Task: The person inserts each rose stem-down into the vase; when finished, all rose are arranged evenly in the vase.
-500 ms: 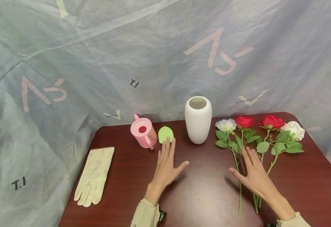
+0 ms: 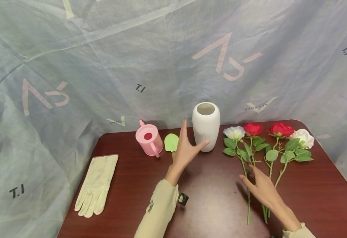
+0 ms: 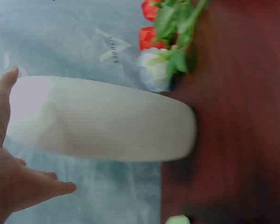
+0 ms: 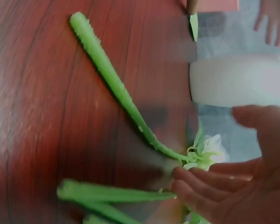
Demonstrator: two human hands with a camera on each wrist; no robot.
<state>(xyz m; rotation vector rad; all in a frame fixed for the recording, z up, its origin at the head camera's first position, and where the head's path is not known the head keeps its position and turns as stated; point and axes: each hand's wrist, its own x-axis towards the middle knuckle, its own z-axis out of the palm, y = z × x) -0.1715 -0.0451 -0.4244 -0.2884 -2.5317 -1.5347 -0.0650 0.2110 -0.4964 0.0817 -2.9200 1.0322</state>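
Observation:
A white vase (image 2: 206,132) stands upright at the back of the table. My left hand (image 2: 185,152) is raised just to its left, thumb and fingers spread wide and holding nothing; in the left wrist view the vase (image 3: 107,123) lies beyond the spread fingers. Over the stems at the right hovers my right hand (image 2: 264,188), its fingers loosely bent and nothing gripped. Those stems belong to a pale white rose (image 2: 234,133), two red roses, one (image 2: 281,129) farther right, and a creamy white rose (image 2: 303,138). Behind the left wrist lies a small green-bladed trowel (image 2: 171,142), its handle partly hidden.
A pink watering can (image 2: 149,140) stands left of the trowel. Cream work gloves (image 2: 97,185) lie flat near the table's left edge. A grey sheet (image 2: 102,59) hangs right behind the dark red-brown table (image 2: 132,198).
My left hand has lifted off to the right, from in front of the trowel toward the vase, and turned sideways. My right hand's fingers have bent slightly, over the rose stems.

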